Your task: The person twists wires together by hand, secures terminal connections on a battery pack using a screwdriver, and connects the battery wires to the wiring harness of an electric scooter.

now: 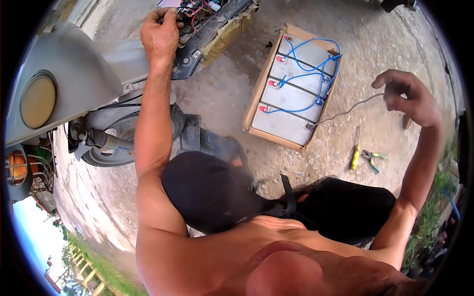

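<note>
My left hand (160, 37) is up at the vehicle's opened body, its fingers closed beside a tangle of coloured wires (197, 12). What lies between those fingers is too small to make out. Out to the right, my right hand (412, 98) pinches the end of a thin grey-brown wire (353, 108). That wire runs to the near right corner of a cardboard box (251, 111). Several grey batteries (291, 101) with red and dark terminals lie side by side in the box. Blue wires (308, 74) loop over their tops and join terminals.
A yellow screwdriver (355, 157) and green-and-yellow pliers (374, 160) lie on the rough ground, right of my knees. At left stand the vehicle's grey body panel (74, 69) with a round lamp and a wheel (118, 140) with a shock absorber. Grass borders the ground at lower left.
</note>
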`<action>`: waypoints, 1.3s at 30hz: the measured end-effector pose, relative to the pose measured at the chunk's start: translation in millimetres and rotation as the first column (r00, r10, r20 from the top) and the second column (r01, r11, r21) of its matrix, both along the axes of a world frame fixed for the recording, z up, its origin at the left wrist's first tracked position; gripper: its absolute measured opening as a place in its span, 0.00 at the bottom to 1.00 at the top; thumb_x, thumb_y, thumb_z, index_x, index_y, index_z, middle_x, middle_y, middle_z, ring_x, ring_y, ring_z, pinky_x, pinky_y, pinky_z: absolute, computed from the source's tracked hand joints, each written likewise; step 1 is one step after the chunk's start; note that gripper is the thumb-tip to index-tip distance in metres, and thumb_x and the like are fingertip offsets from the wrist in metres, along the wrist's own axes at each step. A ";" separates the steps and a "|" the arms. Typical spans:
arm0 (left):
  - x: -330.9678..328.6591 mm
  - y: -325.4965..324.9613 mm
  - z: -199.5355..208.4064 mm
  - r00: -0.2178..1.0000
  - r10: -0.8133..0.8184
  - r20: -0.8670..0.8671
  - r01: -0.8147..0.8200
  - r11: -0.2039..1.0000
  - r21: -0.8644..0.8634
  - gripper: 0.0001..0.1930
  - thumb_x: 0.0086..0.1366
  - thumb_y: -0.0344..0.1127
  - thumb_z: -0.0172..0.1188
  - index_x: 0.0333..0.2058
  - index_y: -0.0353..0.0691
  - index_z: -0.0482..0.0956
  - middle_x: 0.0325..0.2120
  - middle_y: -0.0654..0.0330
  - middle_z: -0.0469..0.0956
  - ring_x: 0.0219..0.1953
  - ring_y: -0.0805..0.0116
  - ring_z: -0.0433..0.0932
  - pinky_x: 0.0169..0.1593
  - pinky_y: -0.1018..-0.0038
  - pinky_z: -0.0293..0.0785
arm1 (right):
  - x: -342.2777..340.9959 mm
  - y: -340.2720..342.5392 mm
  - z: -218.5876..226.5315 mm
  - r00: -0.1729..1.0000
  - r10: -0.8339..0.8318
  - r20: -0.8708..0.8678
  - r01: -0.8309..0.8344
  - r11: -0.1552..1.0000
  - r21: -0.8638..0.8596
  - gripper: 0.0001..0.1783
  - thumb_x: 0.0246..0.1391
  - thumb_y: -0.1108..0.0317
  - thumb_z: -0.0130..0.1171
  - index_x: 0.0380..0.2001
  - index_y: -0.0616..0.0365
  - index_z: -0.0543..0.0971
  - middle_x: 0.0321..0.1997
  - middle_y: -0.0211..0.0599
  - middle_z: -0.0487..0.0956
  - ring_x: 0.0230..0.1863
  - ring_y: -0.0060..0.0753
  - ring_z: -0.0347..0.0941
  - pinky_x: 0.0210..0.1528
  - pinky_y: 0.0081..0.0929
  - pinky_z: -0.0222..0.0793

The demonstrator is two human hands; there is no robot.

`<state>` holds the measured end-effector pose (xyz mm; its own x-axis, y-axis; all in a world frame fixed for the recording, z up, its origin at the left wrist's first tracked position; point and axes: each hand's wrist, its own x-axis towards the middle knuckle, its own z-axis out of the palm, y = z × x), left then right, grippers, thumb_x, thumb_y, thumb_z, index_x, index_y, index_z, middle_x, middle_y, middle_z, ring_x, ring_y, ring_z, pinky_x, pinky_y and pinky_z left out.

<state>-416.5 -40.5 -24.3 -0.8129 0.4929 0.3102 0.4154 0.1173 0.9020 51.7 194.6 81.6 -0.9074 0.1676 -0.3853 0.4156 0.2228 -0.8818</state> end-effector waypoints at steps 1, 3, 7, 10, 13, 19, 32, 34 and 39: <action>0.3 -0.1 1.1 1.000 0.012 -0.004 -0.012 1.000 0.004 0.13 0.70 0.36 0.65 0.44 0.30 0.82 0.32 0.59 0.85 0.30 0.74 0.83 0.32 0.79 0.73 | 0.5 0.4 4.2 0.997 -0.035 0.065 0.014 0.955 0.295 0.18 0.53 0.76 0.60 0.49 0.63 0.80 0.23 0.26 0.74 0.25 0.17 0.70 0.28 0.18 0.65; 0.8 3.3 0.4 1.000 -0.002 0.004 0.002 1.000 -0.001 0.13 0.70 0.36 0.65 0.44 0.30 0.82 0.32 0.58 0.85 0.31 0.73 0.84 0.33 0.79 0.74 | 0.9 -2.1 24.1 0.961 -0.130 0.243 -0.048 0.789 0.613 0.19 0.50 0.83 0.59 0.46 0.62 0.82 0.28 0.33 0.77 0.28 0.25 0.74 0.34 0.25 0.70; 2.7 0.1 2.5 0.999 -0.018 -0.028 0.017 1.000 -0.011 0.13 0.70 0.36 0.64 0.43 0.29 0.83 0.32 0.58 0.85 0.32 0.73 0.84 0.34 0.79 0.74 | 6.8 -5.7 22.2 0.955 0.089 0.282 -0.294 0.358 0.886 0.08 0.48 0.78 0.64 0.34 0.59 0.85 0.34 0.41 0.79 0.44 0.47 0.74 0.53 0.42 0.70; 4.2 -4.5 12.8 0.999 0.002 -0.036 -0.003 1.000 -0.026 0.14 0.69 0.36 0.63 0.42 0.28 0.82 0.30 0.57 0.85 0.29 0.73 0.84 0.35 0.75 0.78 | -13.4 13.3 32.8 0.953 0.083 0.291 -0.296 0.055 0.954 0.04 0.49 0.77 0.64 0.30 0.59 0.84 0.37 0.38 0.78 0.49 0.44 0.73 0.55 0.39 0.69; 3.1 9.4 2.7 0.997 -0.071 0.007 0.071 0.997 0.023 0.13 0.69 0.36 0.63 0.42 0.28 0.82 0.30 0.58 0.85 0.29 0.73 0.83 0.32 0.75 0.76 | -31.4 15.1 20.1 0.979 0.113 0.169 -0.141 -0.221 0.965 0.02 0.49 0.72 0.64 0.28 0.56 0.83 0.46 0.34 0.75 0.58 0.39 0.70 0.69 0.41 0.62; 15.2 8.2 4.9 0.996 -0.083 0.025 0.085 0.995 -0.053 0.13 0.69 0.36 0.64 0.42 0.29 0.82 0.31 0.58 0.84 0.29 0.73 0.82 0.35 0.76 0.77 | -109.1 -2.3 4.1 0.899 0.401 -0.175 0.258 -0.164 0.952 0.08 0.55 0.70 0.66 0.40 0.51 0.84 0.69 0.39 0.70 0.71 0.46 0.64 0.69 0.46 0.66; 22.4 2.4 4.4 0.977 -0.139 0.164 0.152 0.986 -0.064 0.13 0.70 0.35 0.64 0.44 0.29 0.82 0.32 0.58 0.84 0.29 0.73 0.82 0.36 0.78 0.76 | -244.8 -96.2 -86.9 0.788 0.091 -0.608 0.287 0.821 0.494 0.14 0.55 0.68 0.60 0.43 0.63 0.83 0.43 0.52 0.84 0.45 0.55 0.81 0.47 0.43 0.77; 22.5 1.8 4.8 0.976 -0.151 0.160 0.162 0.985 -0.060 0.12 0.70 0.35 0.65 0.44 0.29 0.82 0.32 0.59 0.84 0.29 0.73 0.82 0.36 0.78 0.76 | -258.3 -101.8 -91.1 0.799 -0.055 -0.599 0.357 0.845 0.399 0.14 0.56 0.67 0.61 0.43 0.63 0.84 0.38 0.52 0.84 0.41 0.54 0.82 0.45 0.43 0.77; 31.5 4.5 6.9 0.951 -0.240 0.196 0.257 0.964 -0.067 0.11 0.69 0.31 0.64 0.42 0.27 0.83 0.31 0.57 0.84 0.29 0.74 0.81 0.35 0.77 0.77 | -282.4 -104.8 -118.7 0.770 -0.267 -0.580 0.423 0.894 0.150 0.11 0.62 0.71 0.58 0.45 0.66 0.79 0.39 0.45 0.87 0.40 0.32 0.85 0.43 0.32 0.80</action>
<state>-385.0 -36.0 -17.4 -0.6999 0.7055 0.1114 0.2692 0.1160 0.9561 -230.7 89.8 -37.1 -0.8121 0.5307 0.2425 -0.0073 0.4064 -0.9136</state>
